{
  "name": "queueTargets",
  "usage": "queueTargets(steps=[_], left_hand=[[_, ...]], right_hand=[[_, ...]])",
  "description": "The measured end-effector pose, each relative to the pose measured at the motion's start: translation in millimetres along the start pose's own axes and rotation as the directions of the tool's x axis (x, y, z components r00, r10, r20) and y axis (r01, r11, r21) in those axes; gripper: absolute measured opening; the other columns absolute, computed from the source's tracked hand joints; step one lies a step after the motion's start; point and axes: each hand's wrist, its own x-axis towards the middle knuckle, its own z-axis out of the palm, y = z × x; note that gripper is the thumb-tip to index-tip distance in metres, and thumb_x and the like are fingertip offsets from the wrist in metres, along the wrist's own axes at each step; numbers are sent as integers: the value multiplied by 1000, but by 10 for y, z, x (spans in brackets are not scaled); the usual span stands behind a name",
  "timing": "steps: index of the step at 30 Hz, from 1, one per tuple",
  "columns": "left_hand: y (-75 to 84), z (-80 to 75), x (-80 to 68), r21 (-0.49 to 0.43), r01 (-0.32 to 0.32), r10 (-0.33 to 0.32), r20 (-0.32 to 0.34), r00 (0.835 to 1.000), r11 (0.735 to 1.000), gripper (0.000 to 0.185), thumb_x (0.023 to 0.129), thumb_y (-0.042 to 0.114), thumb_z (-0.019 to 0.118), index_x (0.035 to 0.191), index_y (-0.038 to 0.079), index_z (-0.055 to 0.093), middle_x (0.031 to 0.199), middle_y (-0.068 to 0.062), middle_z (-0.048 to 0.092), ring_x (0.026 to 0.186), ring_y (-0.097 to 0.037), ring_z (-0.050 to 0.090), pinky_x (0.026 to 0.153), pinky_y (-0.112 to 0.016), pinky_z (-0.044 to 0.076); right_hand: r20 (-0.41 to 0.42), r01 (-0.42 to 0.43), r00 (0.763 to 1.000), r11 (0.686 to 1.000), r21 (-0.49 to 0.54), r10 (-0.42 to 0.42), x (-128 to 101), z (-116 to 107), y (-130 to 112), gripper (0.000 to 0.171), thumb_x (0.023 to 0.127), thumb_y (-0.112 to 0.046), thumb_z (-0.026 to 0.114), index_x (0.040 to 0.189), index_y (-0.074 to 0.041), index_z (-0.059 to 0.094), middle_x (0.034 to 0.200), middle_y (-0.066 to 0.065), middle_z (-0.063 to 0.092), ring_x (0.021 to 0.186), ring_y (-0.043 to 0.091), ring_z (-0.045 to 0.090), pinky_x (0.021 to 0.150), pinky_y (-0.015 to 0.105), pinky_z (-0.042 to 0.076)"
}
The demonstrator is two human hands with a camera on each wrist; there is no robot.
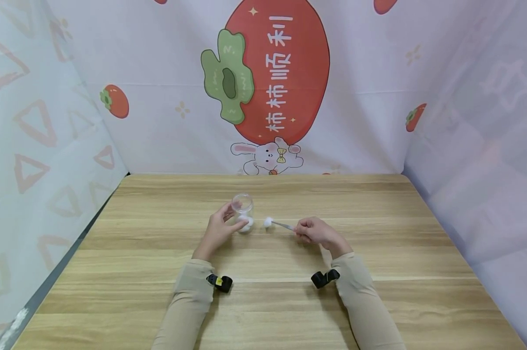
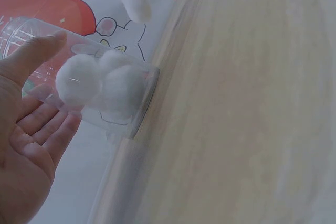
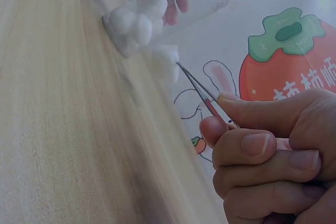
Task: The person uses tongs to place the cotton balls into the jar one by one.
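A clear jar (image 1: 243, 209) stands upright on the table with several white cotton balls (image 2: 79, 81) at its bottom; its mouth is uncovered. My left hand (image 1: 218, 229) grips the jar from the left, thumb on the near side and fingers behind. To the right of the jar, my right hand (image 1: 317, 231) pinches metal tweezers (image 3: 202, 88) between thumb and forefinger, the other fingers curled in. The tweezer tips point left and hold one cotton ball (image 1: 268, 222), which is beside the jar and low over the table.
The wooden table (image 1: 263, 301) reaches back to a white printed cloth (image 1: 360, 121) hanging behind it. More cloth hangs along the left and right sides. A black strap camera (image 1: 221, 283) sits on the left wrist, another black camera (image 1: 324, 278) on the right.
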Motion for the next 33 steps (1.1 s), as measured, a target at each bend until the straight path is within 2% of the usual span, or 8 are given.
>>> queueTargets(steps=[19, 25, 33], left_hand=[[2, -14, -18, -12, -1, 1, -1, 1000, 1000, 73, 80, 15, 78, 141, -2, 43, 135, -26, 55, 128, -38, 54, 114, -41, 45], [-10, -13, -5, -7, 1, -1, -1, 1000, 1000, 72, 80, 16, 78, 140, 0, 44, 135, -24, 56, 128, -36, 54, 115, -39, 45], [1, -4, -9, -5, 1, -1, 5, 1000, 1000, 73, 80, 15, 78, 141, -2, 42, 136, -25, 55, 128, -38, 54, 114, -41, 45]], right_hand=[[-13, 39, 999, 999, -21, -39, -5, -24, -72, 33, 99, -13, 51, 87, 17, 51, 53, -9, 39, 48, 4, 33, 46, 15, 26], [-21, 69, 997, 997, -25, -69, -27, -39, -127, 31, 99, -13, 51, 83, 14, 51, 54, -7, 39, 49, 5, 33, 47, 16, 25], [-26, 65, 998, 997, -29, -66, -49, -66, -229, 32, 100, -15, 49, 83, 11, 52, 54, -8, 38, 49, 5, 31, 47, 16, 25]])
